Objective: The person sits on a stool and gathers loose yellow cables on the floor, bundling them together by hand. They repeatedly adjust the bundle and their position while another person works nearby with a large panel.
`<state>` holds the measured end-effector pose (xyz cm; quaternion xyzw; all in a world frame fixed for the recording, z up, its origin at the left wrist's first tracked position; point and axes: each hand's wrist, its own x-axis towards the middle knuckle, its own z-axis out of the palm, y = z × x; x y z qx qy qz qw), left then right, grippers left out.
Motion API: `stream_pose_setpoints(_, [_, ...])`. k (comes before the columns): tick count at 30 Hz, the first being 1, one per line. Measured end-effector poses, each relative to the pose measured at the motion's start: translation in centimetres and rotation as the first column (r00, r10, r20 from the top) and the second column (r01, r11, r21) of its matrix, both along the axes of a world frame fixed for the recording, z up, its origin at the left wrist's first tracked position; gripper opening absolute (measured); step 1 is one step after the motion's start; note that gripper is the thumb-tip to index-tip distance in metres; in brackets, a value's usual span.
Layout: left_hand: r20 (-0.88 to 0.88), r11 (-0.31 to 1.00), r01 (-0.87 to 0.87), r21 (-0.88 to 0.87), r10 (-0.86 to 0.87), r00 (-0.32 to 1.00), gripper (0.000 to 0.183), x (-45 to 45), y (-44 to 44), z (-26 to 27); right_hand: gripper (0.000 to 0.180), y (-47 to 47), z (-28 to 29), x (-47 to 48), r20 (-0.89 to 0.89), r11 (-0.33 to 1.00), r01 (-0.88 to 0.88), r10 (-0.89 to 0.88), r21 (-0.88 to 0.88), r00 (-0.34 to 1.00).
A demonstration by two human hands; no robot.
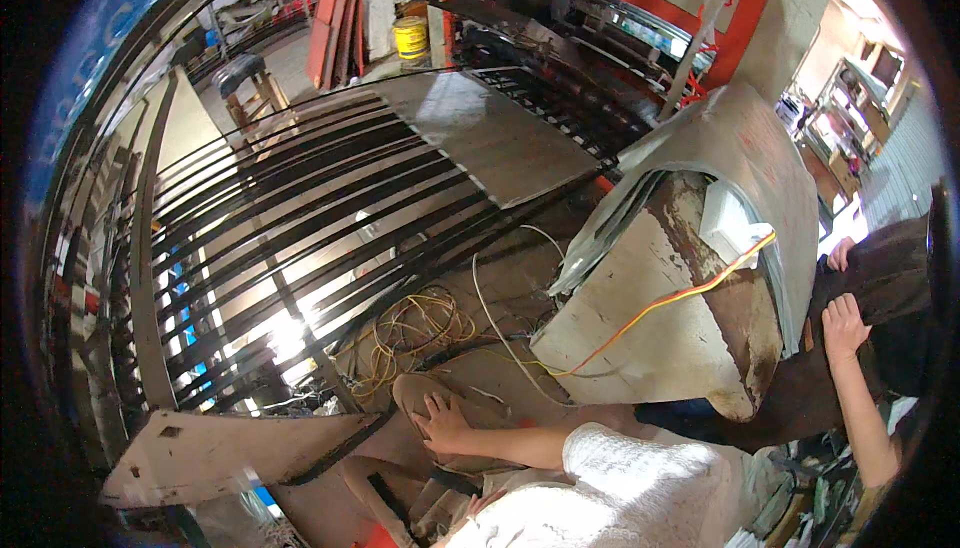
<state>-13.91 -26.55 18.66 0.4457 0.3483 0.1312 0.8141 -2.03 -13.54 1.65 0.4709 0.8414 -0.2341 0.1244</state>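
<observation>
My right hand (444, 425) lies flat on my knee (414, 392), in brown trousers, with its fingers spread and nothing held. Of my left hand (484, 501) only a little shows, by the hem of my white lace top (637, 488). Beyond the knee, loose yellow wires (420, 334) are tangled on the floor, and a white cable (484, 300) curves past them. A large worn pale panel (637, 338) stands beside these, under a curved translucent sheet (757, 135). Across it runs a yellow and red cable (660, 300), reaching a white block (727, 222).
A black slatted metal frame (315, 210) bearing a grey plate (502, 143) extends on the left. A beige board (247, 447) juts out below it. Another person's hand (844, 327) rests on dark cloth at the right. Behind stand an orange-framed machine (739, 38) and a yellow bucket (410, 38).
</observation>
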Motion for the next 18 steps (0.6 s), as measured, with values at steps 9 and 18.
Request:
stream_pose_setpoints(9, [-0.078, 0.982, 0.124, 0.143, -0.114, 0.991, 0.073, 0.1, 0.7, -0.8, 0.076, -0.3, -0.8, 0.3, -0.069, 0.999, 0.032, -0.031, 0.027, 0.997])
stream_pose_setpoints(18, [-0.047, 0.954, 0.134, 0.269, -0.126, 0.991, 0.072, 0.7, -0.4, -1.7, 0.072, -0.4, -1.1, 0.0, -0.116, 0.997, 0.070, -0.066, 0.033, 0.991])
